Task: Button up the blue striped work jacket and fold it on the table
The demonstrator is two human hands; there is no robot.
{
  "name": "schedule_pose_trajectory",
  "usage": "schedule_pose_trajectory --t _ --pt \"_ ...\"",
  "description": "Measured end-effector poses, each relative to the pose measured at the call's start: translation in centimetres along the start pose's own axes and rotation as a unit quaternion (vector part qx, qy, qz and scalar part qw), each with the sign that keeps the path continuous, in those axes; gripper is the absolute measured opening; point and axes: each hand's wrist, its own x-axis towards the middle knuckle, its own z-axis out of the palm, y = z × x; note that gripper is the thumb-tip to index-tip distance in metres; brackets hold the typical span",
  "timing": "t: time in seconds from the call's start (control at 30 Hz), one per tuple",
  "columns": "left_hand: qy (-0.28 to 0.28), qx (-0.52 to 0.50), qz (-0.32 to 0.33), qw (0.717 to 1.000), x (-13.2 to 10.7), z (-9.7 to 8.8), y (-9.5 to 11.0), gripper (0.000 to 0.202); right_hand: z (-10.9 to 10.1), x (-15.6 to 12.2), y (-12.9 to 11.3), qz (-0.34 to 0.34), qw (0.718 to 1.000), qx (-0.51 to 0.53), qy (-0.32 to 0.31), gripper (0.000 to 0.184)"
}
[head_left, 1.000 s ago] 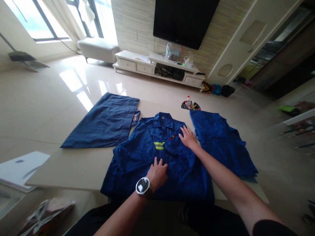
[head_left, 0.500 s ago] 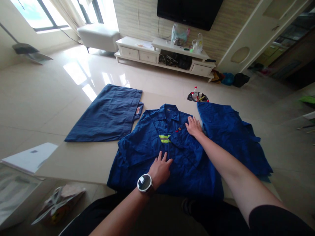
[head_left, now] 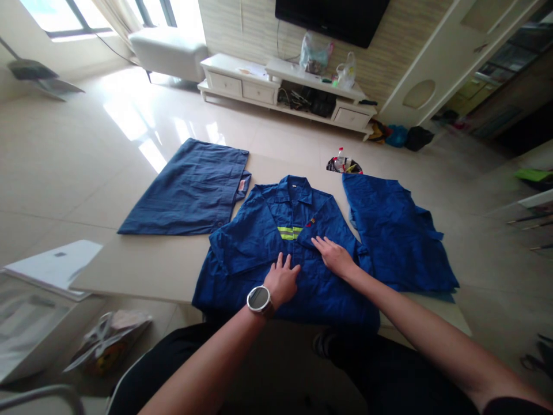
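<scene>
A blue work jacket (head_left: 259, 242) with a collar and a yellow-and-grey reflective strip lies front up before me, its sleeves folded inward over the chest. My left hand (head_left: 283, 282), below a round wristwatch (head_left: 258, 298), rests on the lower front with its fingers spread. Flat on the chest at the right, my right hand (head_left: 332, 255) lies with fingers stretched out, just under a small red and yellow badge. To the left is a folded dark blue garment (head_left: 185, 190) with a pale label. Another blue garment (head_left: 393, 230) lies at the right.
The garments lie on a pale table (head_left: 142, 271). A bin with bottles (head_left: 344, 163) stands beyond its far edge. White papers (head_left: 56, 265) and a plastic bag (head_left: 108, 346) are at the lower left. A white TV cabinet (head_left: 259, 89) runs along the wall.
My right hand has slid down and slightly left from the jacket's shoulder to its chest, uncovering the shoulder. My left hand stays on the lower front. The view has shifted slightly.
</scene>
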Motion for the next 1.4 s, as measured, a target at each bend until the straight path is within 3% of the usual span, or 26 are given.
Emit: schedule_pose_trajectory --t 0.23,0.4,0.57,0.73,0.87,1.0,1.17,1.3,1.4 --pt "0.006 0.006 0.002 1.000 0.2 -0.1 0.1 0.058 -1.3 -2.8 1.5 -0.022 0.999 0.019 -0.020 0.057" --pt "0.026 0.038 0.011 0.999 0.3 -0.2 0.4 0.053 -1.0 -5.4 1.4 0.009 0.999 -0.031 0.006 0.078" --pt "0.022 0.043 0.005 0.999 0.5 -0.1 0.6 0.054 0.1 -7.7 3.1 0.025 0.996 -0.083 0.036 0.061" --pt "0.022 0.053 0.001 0.998 0.6 0.2 0.7 0.057 0.6 -9.0 5.6 0.038 0.993 -0.078 0.084 0.057" --pt "0.027 0.063 -0.002 0.998 0.7 0.3 0.8 0.056 0.8 -9.2 5.8 0.026 0.995 -0.038 0.084 0.049" --pt "0.054 0.084 -0.001 0.995 0.8 0.4 1.2 0.052 0.7 -8.7 5.3 0.022 0.995 0.017 0.100 0.028" --pt "0.106 0.097 0.017 0.989 1.7 0.9 1.9 0.053 0.4 -8.1 4.9 -0.003 0.990 0.095 0.109 0.023" --pt "0.133 0.095 0.026 0.986 3.2 1.2 2.4 0.049 0.3 -8.0 5.5 0.072 0.976 0.143 0.146 0.021" --pt "0.114 0.086 0.073 0.987 4.0 1.2 2.6 0.048 0.6 -7.5 7.8 0.126 0.963 0.143 0.189 0.020"
